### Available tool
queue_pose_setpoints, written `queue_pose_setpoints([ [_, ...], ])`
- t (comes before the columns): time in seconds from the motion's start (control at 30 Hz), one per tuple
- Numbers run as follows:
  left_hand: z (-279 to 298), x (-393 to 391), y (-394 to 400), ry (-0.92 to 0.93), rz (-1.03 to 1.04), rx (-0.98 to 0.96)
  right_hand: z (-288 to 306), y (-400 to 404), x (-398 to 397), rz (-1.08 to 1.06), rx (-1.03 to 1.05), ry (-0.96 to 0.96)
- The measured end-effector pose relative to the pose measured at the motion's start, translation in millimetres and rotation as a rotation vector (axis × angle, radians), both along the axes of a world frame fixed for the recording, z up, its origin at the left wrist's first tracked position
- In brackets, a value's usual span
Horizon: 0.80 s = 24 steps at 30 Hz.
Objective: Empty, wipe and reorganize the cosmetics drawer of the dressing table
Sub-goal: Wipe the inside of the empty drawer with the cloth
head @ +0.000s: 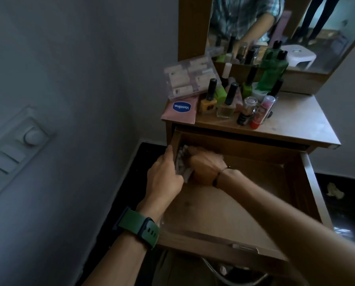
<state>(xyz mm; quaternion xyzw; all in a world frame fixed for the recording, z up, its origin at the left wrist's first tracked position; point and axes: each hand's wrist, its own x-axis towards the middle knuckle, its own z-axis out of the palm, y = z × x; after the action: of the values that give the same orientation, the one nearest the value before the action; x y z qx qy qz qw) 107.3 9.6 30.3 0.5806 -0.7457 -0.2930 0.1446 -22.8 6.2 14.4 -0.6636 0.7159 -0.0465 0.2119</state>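
Drawer open. Right hand grips cloth at far left corner. Left hand holds left wall, fingers curled. Bottles crowd tabletop.

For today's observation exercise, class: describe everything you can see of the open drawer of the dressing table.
The drawer is brown and looks like wood or laminate board, a shallow box with a flat floor and low walls. It is pulled well out below the tabletop. No cosmetics show inside. The right hand presses a pale cloth into its far left corner; the left hand rests at its left wall.
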Motion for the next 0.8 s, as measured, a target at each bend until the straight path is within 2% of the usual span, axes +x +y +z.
queue_pose_setpoints([
  [0.1,2,0,-1,0.021,0.016,0.023,6,40,3,0.420,0.093,0.065],
  [0.17,4,-1,0,0.019,0.033,0.033,1,70,13,0.622,0.080,0.072],
  [0.23,4,-1,2,0.013,0.040,0.045,-4,74,15,0.639,0.019,0.130],
  [0.33,5,0,1,0.048,0.029,0.072,0,42,-1,0.366,-0.105,-0.060],
  [0.4,4,0,2,0.067,0.029,0.078,-3,18,-11,0.120,-0.083,-0.081],
  [0.5,4,1,2,0.089,0.063,0.093,-12,-4,-12,-0.104,-0.101,0.050],
  [0.53,4,2,1,0.107,0.076,0.110,-16,-6,-6,-0.175,-0.123,-0.010],
  [0.57,4,2,0,0.137,0.095,0.133,-20,-7,0,-0.287,-0.126,-0.188],
  [0.67,3,4,-6,0.238,0.176,0.203,-18,8,26,-0.565,-0.126,-1.029],
  [0.7,2,4,-6,0.252,0.194,0.207,-15,19,32,-0.543,-0.126,-1.175],
  [0.8,2,3,-8,0.265,0.230,0.190,-13,59,42,-0.245,-0.144,-1.124],
])
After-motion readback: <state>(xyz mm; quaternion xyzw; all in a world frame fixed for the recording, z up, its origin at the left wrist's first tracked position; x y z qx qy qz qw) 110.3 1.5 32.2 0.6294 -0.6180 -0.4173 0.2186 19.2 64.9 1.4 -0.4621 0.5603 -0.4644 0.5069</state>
